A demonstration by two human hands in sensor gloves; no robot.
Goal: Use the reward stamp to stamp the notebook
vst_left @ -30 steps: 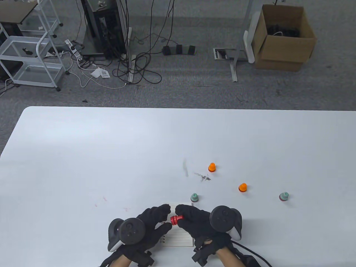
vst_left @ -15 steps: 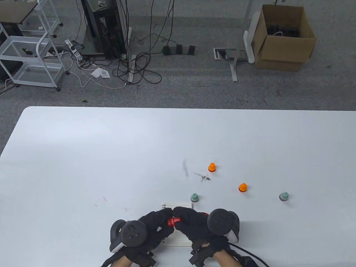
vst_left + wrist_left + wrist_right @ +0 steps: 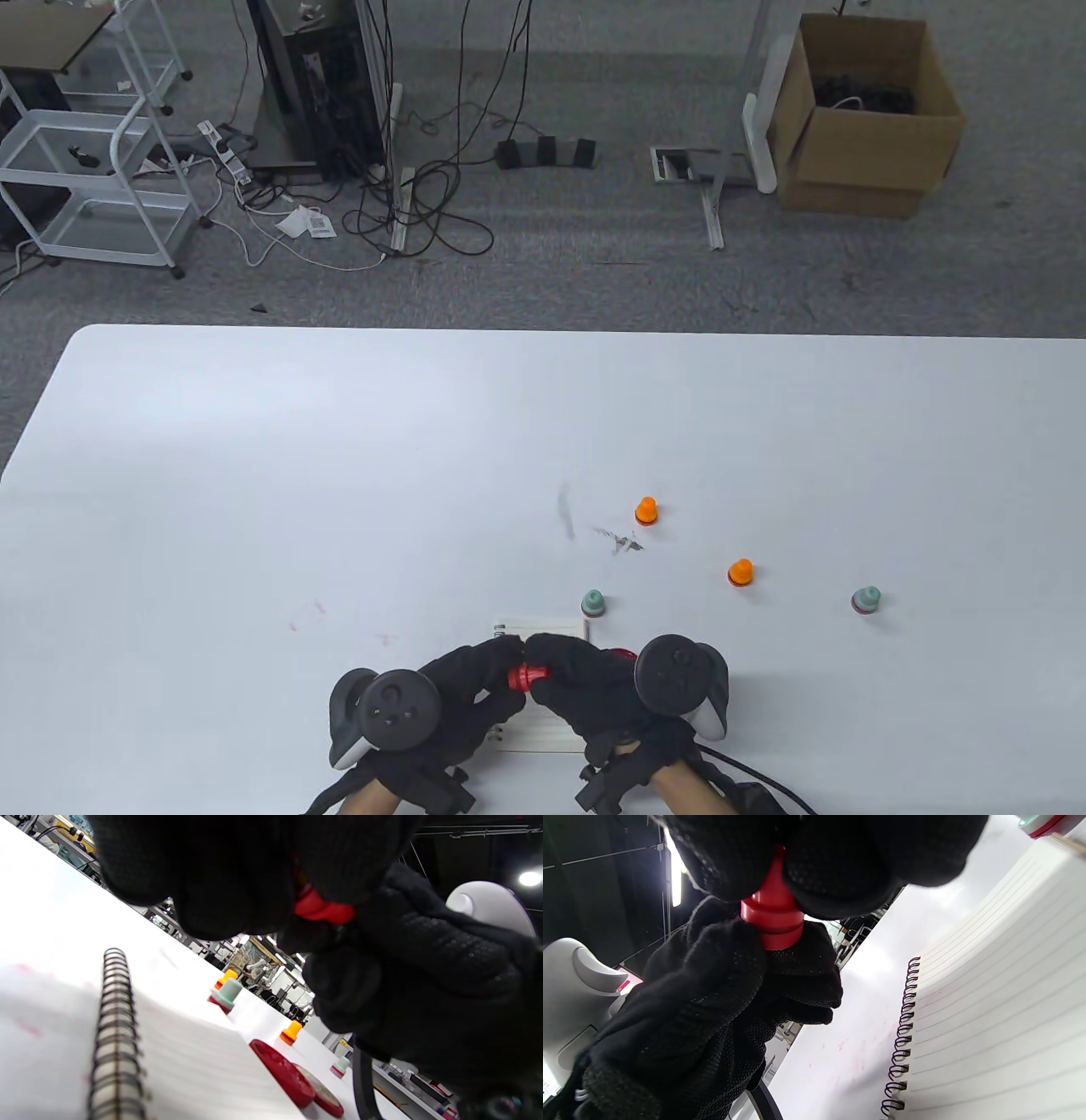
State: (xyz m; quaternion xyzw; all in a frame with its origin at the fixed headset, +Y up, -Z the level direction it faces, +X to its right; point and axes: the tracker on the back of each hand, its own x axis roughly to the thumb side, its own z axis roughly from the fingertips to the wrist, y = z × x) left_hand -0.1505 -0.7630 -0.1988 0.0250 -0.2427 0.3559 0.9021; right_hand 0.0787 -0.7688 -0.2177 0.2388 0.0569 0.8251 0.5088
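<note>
Red stamp pinched by both hands over notebook; 4 spare stamps beyond.

glossy plastic stamp, lined paper notebook

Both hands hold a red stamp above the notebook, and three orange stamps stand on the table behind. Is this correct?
Not quite: only two orange stamps stand there, as the table view shows. Both hands do hold the red stamp above the notebook.
</note>
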